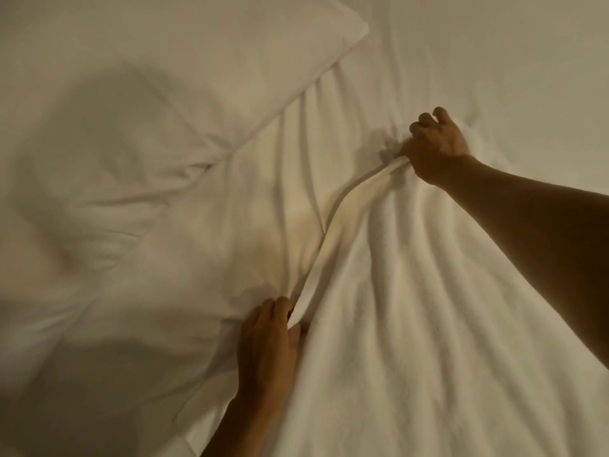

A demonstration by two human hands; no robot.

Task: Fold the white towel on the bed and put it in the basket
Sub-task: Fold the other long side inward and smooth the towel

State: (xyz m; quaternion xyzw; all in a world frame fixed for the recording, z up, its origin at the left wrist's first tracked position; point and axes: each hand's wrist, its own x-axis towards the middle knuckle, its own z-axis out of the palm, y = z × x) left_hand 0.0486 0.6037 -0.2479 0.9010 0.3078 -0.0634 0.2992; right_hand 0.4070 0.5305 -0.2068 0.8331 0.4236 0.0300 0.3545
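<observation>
White terry-cloth towel [412,324] was seen lying rumpled across the right half of the bed [494,44], its long hemmed edge stretched in a shallow curve between the two hands. That edge was pinched at its near end by the left hand [268,341], with fingers curled over the hem and thumb beneath it, and at its far end it was gripped by the right hand [435,143], bunched into a closed fist round the corner. No crease or doubled layer could be made out, so the folding was judged to be at its very start: the edge had been taken up, but the cloth was not yet laid flat or brought over on itself, and the putting away was wholly left to do. No basket was in view. Underneath, a wrinkled white bed sheet [263,192] was spread, and a plump white pillow [164,77] lay at the upper left, just beside the towel's edge. Dim, warm light was cast over everything, and nothing of the room beyond the bedding was shown.
</observation>
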